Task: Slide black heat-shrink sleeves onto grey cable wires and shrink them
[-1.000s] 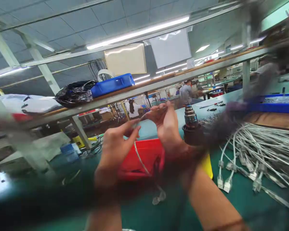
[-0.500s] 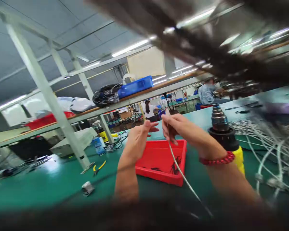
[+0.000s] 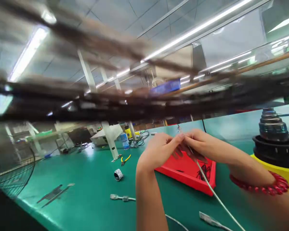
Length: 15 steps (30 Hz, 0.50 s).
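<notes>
My right hand (image 3: 201,142), with a red bead bracelet at the wrist, is closed on a white cable (image 3: 215,194) near its end. The cable runs down to the lower right edge. My left hand (image 3: 157,150) meets it fingertip to fingertip, pinching at the same cable end, where thin wire strands poke up above the fingers. Exact contact there is partly hidden. Below and behind both hands lies a red tray (image 3: 177,176) with small black pieces in its right corner. Two light-coloured plugs, a left connector (image 3: 119,197) and a right connector (image 3: 208,219), rest on the table.
Yellow-handled pliers (image 3: 125,159) and a small white roll (image 3: 118,175) lie left on the green table (image 3: 91,192). A blue can (image 3: 124,141) stands behind them. At the right is a yellow and black heat tool (image 3: 272,144). Blurred dark strands cross the upper view.
My left hand has come from open and apart to meet the right at the cable end. The view has swung left and down, showing more table and the two plugs.
</notes>
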Motion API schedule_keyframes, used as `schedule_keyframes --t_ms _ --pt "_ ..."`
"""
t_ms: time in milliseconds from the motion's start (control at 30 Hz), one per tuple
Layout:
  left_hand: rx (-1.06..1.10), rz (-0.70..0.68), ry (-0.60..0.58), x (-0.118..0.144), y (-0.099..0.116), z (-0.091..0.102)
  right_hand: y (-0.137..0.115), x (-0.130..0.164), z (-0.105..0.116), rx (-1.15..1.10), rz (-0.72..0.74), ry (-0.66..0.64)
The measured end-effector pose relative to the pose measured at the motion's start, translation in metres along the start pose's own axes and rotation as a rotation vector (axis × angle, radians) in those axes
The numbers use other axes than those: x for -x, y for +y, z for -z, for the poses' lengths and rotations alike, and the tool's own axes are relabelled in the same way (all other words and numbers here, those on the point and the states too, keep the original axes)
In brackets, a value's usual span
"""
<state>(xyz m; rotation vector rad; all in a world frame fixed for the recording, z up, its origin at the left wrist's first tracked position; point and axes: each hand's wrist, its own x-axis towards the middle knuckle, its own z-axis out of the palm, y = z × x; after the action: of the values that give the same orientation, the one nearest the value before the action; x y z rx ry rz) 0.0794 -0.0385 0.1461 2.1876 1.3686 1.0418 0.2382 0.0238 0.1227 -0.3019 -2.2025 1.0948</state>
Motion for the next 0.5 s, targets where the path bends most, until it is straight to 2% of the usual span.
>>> schedule_keyframes --t_ms 100,233,367,500 --pt "-0.024 -0.026 0.039 0.007 0.004 0.003 0.000 -0.002 -0.003 0.015 -0.002 0.018" --pt "-0.007 -0.051 0.043 0.007 0.007 0.005 -0.001 -0.003 -0.004 0.011 -0.025 -0.060" --pt "0.157 -0.144 0.022 0.001 0.005 0.006 0.003 -0.006 -0.007 -0.095 0.032 -0.126" --pt "0.277 -0.195 0.084 -0.005 -0.001 0.006 0.006 -0.012 -0.013 -0.222 0.031 -0.077"
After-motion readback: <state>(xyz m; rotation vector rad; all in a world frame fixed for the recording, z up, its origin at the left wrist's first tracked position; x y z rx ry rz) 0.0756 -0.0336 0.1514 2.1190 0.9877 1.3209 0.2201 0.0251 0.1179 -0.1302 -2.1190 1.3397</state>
